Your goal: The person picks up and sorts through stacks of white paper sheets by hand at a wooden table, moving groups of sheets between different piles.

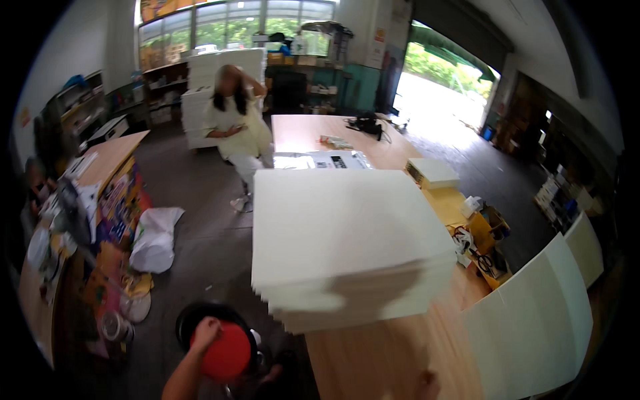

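My left hand is low at the left, its fingers closed at the upper left rim of a red round object, whose exact kind I cannot tell. Behind and around that red piece shows a black round rim. At the lower edge my right hand is small and blurred over the wooden table, its fingers unclear. Beyond it, a tall stack of white sheets rests on the table, with a shadow falling across its near side.
A person in light clothes stands beyond the stack, left of the table. Large white panels lean at the right. A yellow box of odds and ends is beside the stack. A white sack lies on the floor at left.
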Demonstrator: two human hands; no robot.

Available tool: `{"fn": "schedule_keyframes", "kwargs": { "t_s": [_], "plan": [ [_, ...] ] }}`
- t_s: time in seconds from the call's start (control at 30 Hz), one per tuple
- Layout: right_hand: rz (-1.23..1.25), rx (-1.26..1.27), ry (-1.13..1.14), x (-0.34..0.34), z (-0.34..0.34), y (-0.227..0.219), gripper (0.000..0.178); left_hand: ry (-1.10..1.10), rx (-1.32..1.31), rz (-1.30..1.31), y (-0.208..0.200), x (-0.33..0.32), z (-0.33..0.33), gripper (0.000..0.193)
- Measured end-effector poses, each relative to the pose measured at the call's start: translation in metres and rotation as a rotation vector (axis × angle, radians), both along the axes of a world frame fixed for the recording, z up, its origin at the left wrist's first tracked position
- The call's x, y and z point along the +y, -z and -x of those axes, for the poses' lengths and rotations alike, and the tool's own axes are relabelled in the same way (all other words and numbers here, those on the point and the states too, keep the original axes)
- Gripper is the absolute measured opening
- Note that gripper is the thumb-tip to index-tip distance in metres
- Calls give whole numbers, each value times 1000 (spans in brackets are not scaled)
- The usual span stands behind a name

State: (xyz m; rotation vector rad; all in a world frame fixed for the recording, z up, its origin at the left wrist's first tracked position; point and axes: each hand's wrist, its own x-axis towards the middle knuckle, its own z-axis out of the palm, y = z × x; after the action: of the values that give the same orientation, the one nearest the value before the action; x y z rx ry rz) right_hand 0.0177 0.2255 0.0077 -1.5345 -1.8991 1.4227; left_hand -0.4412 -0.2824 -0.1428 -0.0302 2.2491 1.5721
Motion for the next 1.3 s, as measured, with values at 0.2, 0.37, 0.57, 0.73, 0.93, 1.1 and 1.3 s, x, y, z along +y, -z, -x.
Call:
{"fn": "schedule_keyframes", "kwargs": {
  "t_s": [0.2, 0.37, 0.57, 0.73, 0.93, 1.1, 1.3],
  "plan": [
    [-934, -545, -526, -215, -170, 117, 60, 116, -256, 903, 71, -75, -315, 49],
    [-791, -348, -440, -315, -234, 118, 75, -33, -528, 1134, 80, -155, -459, 56],
    [-1075, -263, -351, -273, -249, 154, 65, 295, -544, 989, 108, -112, -454, 50],
    [-970, -406, -620, -264, -275, 166, 70, 530, -586, 908, 100, -95, -466, 44],
    [-704, -613, -797, -275, -269, 111, 80, 581, -484, 1013, 137, -106, -462, 60],
    [-1018, -578, -689, -294, -289, 151, 77, 613, -596, 1056, 139, -110, -432, 88],
    [-666, -540, -641, -292, -298, 130, 73, 232, -429, 1113, 123, -79, -427, 71]
  ]
}}
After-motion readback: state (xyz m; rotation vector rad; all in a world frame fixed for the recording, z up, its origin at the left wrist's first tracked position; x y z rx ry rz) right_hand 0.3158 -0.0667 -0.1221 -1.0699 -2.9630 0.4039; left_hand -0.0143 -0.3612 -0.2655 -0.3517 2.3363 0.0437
